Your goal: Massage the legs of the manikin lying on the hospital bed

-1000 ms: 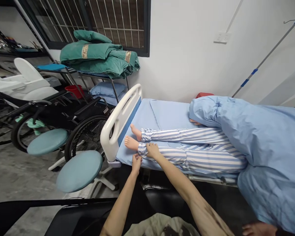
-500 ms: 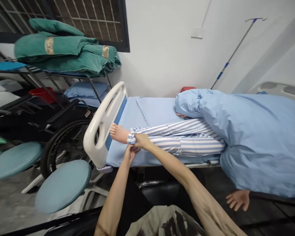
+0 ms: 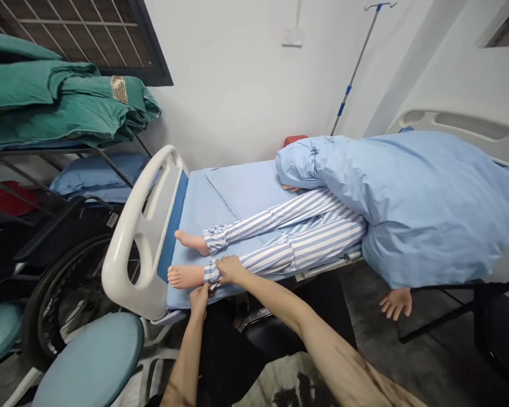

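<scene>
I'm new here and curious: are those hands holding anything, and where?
The right hand grips the striped trousers near the cuff; for the left hand, I can't tell.

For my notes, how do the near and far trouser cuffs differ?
The right hand grips the near cuff; no hand touches the far cuff. The near cuff lies by the near edge of the bed, the far cuff farther in. Both are striped blue and white.

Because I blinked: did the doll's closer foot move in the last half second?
Yes: judged against the white footboard, the doll's closer foot came down toward the bed's near edge.
</scene>
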